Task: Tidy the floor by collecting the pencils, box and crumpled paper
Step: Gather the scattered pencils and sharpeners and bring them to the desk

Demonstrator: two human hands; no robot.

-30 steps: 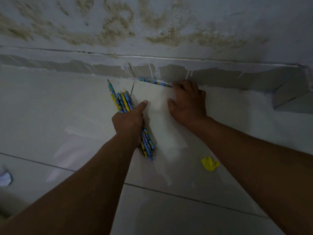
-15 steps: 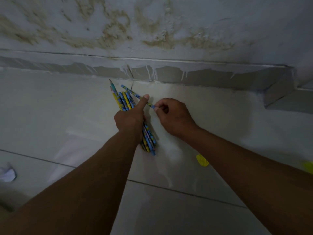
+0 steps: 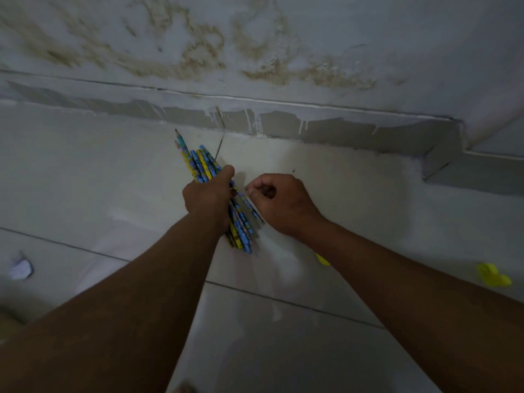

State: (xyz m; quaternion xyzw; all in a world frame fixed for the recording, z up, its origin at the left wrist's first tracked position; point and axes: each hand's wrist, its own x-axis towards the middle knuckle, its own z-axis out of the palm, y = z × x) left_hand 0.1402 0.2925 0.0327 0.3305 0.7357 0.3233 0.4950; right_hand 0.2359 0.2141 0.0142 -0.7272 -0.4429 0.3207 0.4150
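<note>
My left hand (image 3: 209,198) is closed around a bundle of blue and yellow patterned pencils (image 3: 200,165), their tips pointing up towards the wall and their ends sticking out below my fist. My right hand (image 3: 279,202) is curled right beside the bundle, thumb and fingertips pinched at one pencil's lower part. A yellow crumpled paper (image 3: 493,276) lies on the floor at the right. Another yellow scrap (image 3: 322,260) peeks out under my right forearm. A white crumpled paper (image 3: 20,269) lies at the far left. No box is clearly visible.
Pale floor tiles (image 3: 85,180) with dark grout lines run to a grey skirting (image 3: 340,131) below a stained white wall. The skirting steps forward at a corner (image 3: 442,163) on the right. A dim brownish shape (image 3: 8,321) sits at the left edge.
My right hand picked a single pencil from beside the skirting, carried it to the bundle and laid it in; my left thumb has closed over it. The view has shifted left.
</note>
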